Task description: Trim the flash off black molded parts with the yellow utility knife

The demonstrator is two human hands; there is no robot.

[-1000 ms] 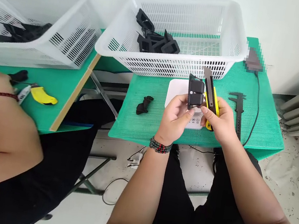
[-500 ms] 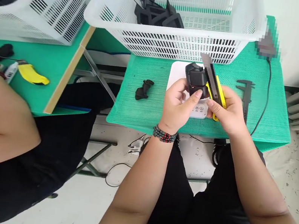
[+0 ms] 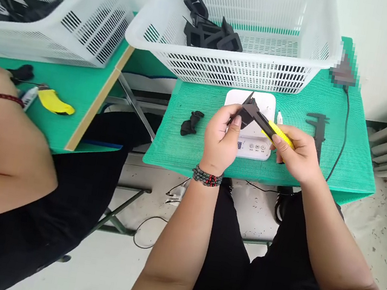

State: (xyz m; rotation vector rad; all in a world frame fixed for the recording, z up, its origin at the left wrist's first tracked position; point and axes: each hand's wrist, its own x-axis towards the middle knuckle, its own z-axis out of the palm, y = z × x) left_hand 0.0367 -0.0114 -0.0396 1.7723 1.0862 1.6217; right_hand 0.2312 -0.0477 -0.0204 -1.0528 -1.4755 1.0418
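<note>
My left hand [image 3: 222, 137] is closed around a black plastic part [image 3: 245, 116], held above the white digital scale [image 3: 269, 103]. In my right hand [image 3: 296, 150] is a yellow and black utility knife [image 3: 274, 129]. Its blade points up and left and meets the edge of the black part; whether it is cutting in, I cannot tell. Left of the scale lies a crumpled-looking black piece [image 3: 191, 123] on the green table cover. A white marker [image 3: 280, 118] shows just behind my right hand, and a dark caliper [image 3: 318, 128] lies to the right.
Behind the scale stands a white plastic basket [image 3: 228, 69] with several black parts [image 3: 212, 34]. On the left, a co-worker's arm [image 3: 13, 134] rests by a neighbouring table with a yellow-handled tool [image 3: 54, 101] and another basket [image 3: 87, 23]. A cable [image 3: 344, 130] runs down the right side.
The black part has turned in my left hand and come lower. The knife has tilted from steep to flatter, its blade now against the part. The whole view has shifted slightly.
</note>
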